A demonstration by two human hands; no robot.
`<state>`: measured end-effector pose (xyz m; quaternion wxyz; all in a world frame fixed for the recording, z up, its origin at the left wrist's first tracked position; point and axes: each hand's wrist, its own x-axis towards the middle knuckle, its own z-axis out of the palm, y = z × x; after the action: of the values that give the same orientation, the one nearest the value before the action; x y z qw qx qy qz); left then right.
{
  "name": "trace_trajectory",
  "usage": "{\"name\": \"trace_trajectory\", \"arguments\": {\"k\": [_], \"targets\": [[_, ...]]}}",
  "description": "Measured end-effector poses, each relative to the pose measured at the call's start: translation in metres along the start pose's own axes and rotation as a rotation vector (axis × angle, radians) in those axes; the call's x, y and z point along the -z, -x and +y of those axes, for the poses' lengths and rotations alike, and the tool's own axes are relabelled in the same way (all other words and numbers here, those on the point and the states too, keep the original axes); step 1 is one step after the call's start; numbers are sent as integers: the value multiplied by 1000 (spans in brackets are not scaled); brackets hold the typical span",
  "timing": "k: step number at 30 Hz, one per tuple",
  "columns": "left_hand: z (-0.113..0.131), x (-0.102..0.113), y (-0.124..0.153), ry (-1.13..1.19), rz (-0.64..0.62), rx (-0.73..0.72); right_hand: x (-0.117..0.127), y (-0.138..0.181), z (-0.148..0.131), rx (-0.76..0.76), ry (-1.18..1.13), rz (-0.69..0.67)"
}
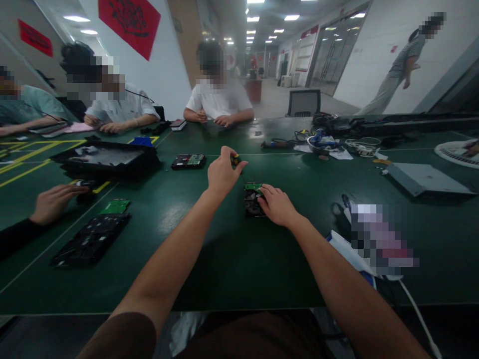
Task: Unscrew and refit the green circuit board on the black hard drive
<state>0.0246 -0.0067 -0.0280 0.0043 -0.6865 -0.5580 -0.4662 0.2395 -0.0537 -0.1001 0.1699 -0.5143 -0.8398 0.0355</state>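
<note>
A hard drive (251, 205) lies on the green table in front of me, its green circuit board (253, 187) showing along the far end. My left hand (223, 171) is closed on the dark and yellow handle of a screwdriver (235, 160), whose thin shaft points down at the board. Whether the tip touches a screw is too small to tell. With its fingers on the drive's right side, my right hand (279, 204) grips it against the table. Another hard drive (188, 160), board upward, rests farther off to the left.
At left are a black tray (108, 157), black drive casings (90, 239), a loose circuit board (116, 206) and another person's hand (56, 202). To the right stand a grey metal box (428, 179), cables (362, 147) and a white cord (415, 309). People sit across the table.
</note>
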Motion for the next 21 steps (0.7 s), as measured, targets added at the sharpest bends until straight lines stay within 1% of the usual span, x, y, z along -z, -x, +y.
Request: {"name": "trace_trajectory", "arguments": {"k": [5, 9, 12, 21], "targets": [[-1, -5, 1, 187, -45, -31, -2, -1, 0, 2, 6, 0], [-1, -9, 2, 296, -95, -24, -2, -1, 0, -2, 24, -1], [-1, -11, 2, 315, -94, -18, -1, 0, -1, -12, 35, -5], [-6, -13, 2, 278, -52, -45, 3, 0, -2, -23, 29, -37]]}}
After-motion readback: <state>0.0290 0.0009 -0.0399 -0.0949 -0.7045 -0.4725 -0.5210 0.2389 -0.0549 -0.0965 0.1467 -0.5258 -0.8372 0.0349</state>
